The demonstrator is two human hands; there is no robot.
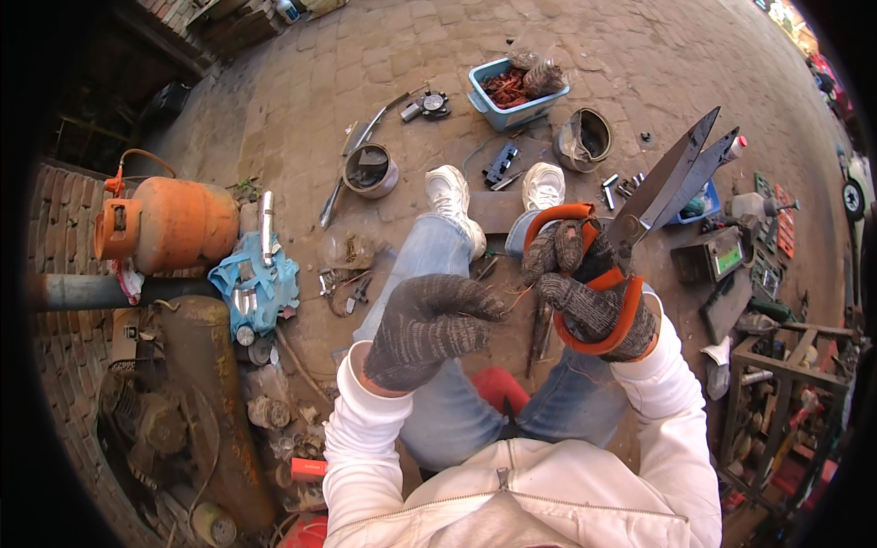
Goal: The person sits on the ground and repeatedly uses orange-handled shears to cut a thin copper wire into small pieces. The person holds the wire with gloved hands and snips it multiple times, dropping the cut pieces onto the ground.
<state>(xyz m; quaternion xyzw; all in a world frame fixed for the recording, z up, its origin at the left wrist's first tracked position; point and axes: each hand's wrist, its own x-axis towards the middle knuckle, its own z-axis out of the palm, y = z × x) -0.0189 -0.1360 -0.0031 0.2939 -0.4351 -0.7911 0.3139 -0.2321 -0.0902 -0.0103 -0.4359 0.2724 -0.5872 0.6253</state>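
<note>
My right hand, in a dark knit work glove, grips large metal shears by their orange handles. The blades point up and to the right and stand slightly apart, with nothing between them. My left hand, gloved alike, has its fingertips closed at some thin copper-coloured wires. These wires span the small gap to my right thumb and fingers. Exactly how the fingertips hold them is hard to see. Below, both hands are above my jeans-clad legs, near a metal plate between my shoes.
Ahead stand a blue tub of reddish scrap and two metal pots. An orange gas cylinder and a blue plastic bag lie left. A battery and a metal rack are right.
</note>
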